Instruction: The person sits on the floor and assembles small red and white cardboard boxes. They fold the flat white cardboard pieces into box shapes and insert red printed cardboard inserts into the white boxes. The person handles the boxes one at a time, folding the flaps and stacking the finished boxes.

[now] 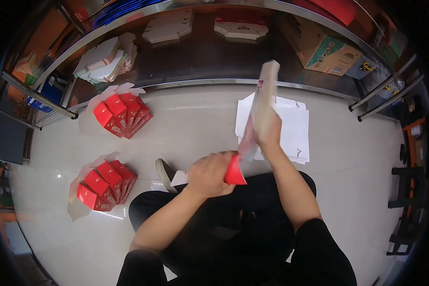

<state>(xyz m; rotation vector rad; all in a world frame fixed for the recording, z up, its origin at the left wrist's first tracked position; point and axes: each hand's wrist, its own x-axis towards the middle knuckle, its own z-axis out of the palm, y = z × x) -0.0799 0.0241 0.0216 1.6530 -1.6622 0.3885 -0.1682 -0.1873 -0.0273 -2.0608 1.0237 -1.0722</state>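
Over my lap I hold a red and white carton, partly smeared by motion. My left hand is closed round its red lower end, and a white flap pokes out to the left of this hand. My right hand grips the pale upper panel, which rises away from me, tilted. I cannot make out how far the carton is folded. Just beyond, a stack of flat white carton blanks lies on the floor, partly hidden by my right hand and the panel.
Folded red cartons stand nested in a far-left group and a nearer-left group. Ahead, a metal-edged shelf bears flat cardboard pieces, more blanks and a brown cardboard box. Black stools stand at the right.
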